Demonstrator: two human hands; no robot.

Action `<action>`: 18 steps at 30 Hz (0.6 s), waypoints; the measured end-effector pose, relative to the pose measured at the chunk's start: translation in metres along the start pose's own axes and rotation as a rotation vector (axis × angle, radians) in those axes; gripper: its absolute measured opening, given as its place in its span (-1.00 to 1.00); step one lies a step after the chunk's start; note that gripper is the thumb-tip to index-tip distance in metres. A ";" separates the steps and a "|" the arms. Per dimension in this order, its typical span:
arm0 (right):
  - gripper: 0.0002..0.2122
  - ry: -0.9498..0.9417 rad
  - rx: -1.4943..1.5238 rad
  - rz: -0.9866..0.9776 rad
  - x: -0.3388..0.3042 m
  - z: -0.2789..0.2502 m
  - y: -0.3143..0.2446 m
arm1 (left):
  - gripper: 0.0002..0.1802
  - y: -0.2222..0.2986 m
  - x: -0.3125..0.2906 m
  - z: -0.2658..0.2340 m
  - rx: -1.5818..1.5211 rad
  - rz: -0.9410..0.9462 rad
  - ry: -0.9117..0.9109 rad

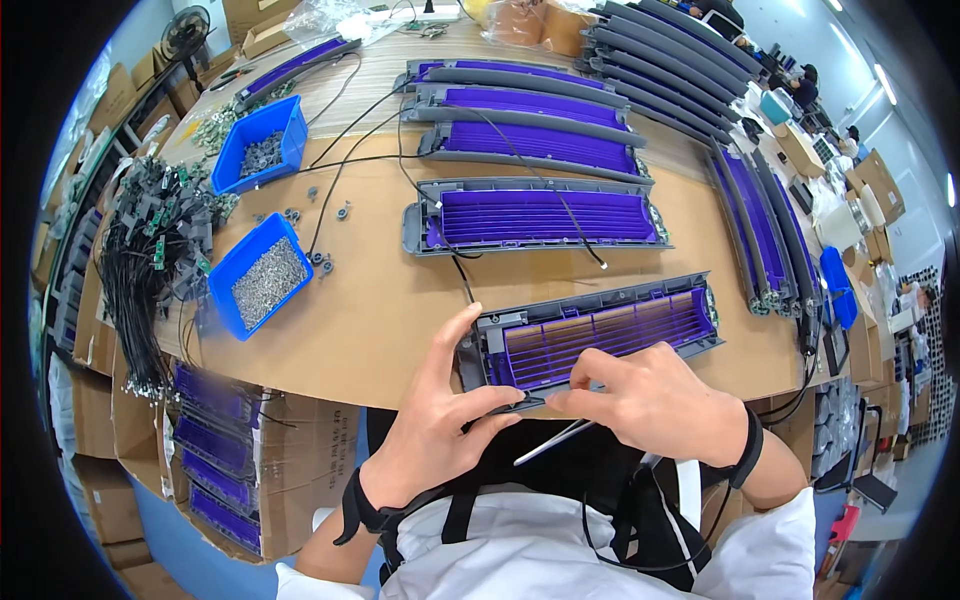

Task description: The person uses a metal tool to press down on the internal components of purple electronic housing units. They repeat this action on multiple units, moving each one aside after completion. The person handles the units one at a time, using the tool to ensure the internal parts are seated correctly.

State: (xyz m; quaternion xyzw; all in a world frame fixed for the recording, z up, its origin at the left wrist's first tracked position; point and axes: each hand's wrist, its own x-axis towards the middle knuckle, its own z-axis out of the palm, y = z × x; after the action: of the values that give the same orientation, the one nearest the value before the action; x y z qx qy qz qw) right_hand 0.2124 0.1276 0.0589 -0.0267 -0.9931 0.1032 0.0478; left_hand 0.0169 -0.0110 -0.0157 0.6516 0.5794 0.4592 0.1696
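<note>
A: In the head view, reading the clock from its centre, where is the work?

B: Just off centre toward four o'clock: a grey-and-purple slatted panel (600,336) lies near the table's front edge, under both hands.

A: And the fingers?

B: The left hand (440,420) braces the panel's left end, index finger stretched up along it and thumb at the near corner. The right hand (650,395) is bent into a pinch at the near edge, beside that thumb. Whether a small part sits in the pinch, one cannot tell.

A: How far along is it?

B: Probably midway through this one, since both hands are busy at its corner. Whether any fastening is finished there is hidden.

A: The others?

B: At one o'clock a similar panel (545,215) has a black cable across it, ending in a white plug (603,266). Beyond it lie three more panels (540,103); whether they are finished or waiting is unclear.

A: Supplies?

B: Plenty left: a blue bin (262,238) of small metal pieces at nine, another bin (291,122) of grey parts at ten, and a cable bundle (150,240) between those hours, farther out.
</note>
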 end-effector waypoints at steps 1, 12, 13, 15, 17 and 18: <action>-0.82 0.007 0.000 0.008 -0.002 0.001 0.002 | -0.67 0.000 0.000 0.000 -0.002 0.008 0.003; -0.78 0.041 0.015 0.039 0.000 0.005 0.010 | -0.69 0.000 -0.004 -0.022 0.027 -0.048 -0.036; -0.80 0.043 0.018 0.041 0.001 0.006 0.009 | -0.70 -0.004 -0.006 -0.028 0.020 -0.058 -0.051; -0.85 0.038 0.040 0.041 0.006 0.008 0.007 | -0.70 -0.009 -0.011 -0.043 0.011 -0.085 -0.076; -0.88 0.042 0.062 0.024 0.013 0.011 0.002 | -0.71 -0.010 -0.014 -0.055 0.010 -0.111 -0.089; -0.89 0.054 0.067 0.012 0.018 0.012 0.000 | -0.72 -0.011 -0.011 -0.062 0.041 -0.117 -0.110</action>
State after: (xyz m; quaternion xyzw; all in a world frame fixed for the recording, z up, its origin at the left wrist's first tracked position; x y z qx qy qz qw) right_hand 0.1934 0.1266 0.0486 -0.0338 -0.9873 0.1360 0.0751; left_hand -0.0380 -0.0379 0.0040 0.6444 0.6155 0.4000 0.2144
